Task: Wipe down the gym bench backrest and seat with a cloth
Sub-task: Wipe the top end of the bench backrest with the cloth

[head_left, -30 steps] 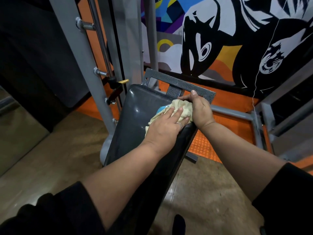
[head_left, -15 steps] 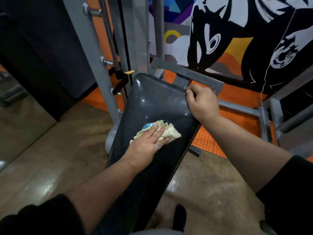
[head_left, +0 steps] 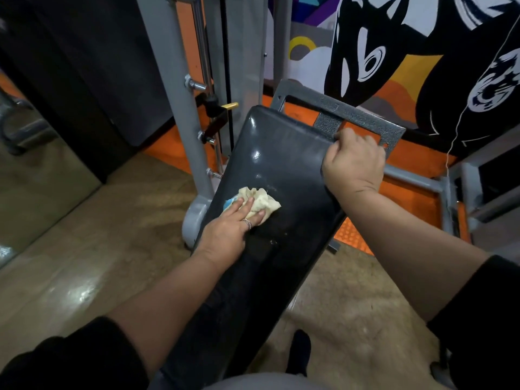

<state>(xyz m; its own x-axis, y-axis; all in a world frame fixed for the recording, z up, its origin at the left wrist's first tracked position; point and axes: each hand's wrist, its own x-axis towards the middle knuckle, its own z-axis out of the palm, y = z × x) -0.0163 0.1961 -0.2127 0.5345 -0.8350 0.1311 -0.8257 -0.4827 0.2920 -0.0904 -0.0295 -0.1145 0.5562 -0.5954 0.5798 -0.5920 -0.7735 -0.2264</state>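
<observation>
- A black shoe [head_left: 300, 353] stands on the brown floor [head_left: 84, 249], nearest of all, below and between the two forearms and just right of the pad's near end.
- The dark pad [head_left: 281, 170] runs up from the bottom edge under the left forearm and out past both hands; it looks glossy, with bright glints beyond the left hand.
- The left hand [head_left: 228, 235] lies flat on the pad's left half, fingers spread and nearly straight, a ring [head_left: 247, 223] on one finger. It presses down on the cloth rather than gripping it.
- The cloth [head_left: 257, 202] is crumpled and cream with a blue patch at its left, lying on the pad under and just beyond the left fingertips.
- The right hand [head_left: 353, 164] is further out, curled around the pad's right edge near the top corner, fingers folded over it in a firm hold.
- Just beyond the right hand a grey metal frame [head_left: 365, 119] crosses behind the pad's top.
- Left of the left hand stands a grey upright [head_left: 171, 80].
- Farthest off, a mural [head_left: 394, 52] covers the wall.
</observation>
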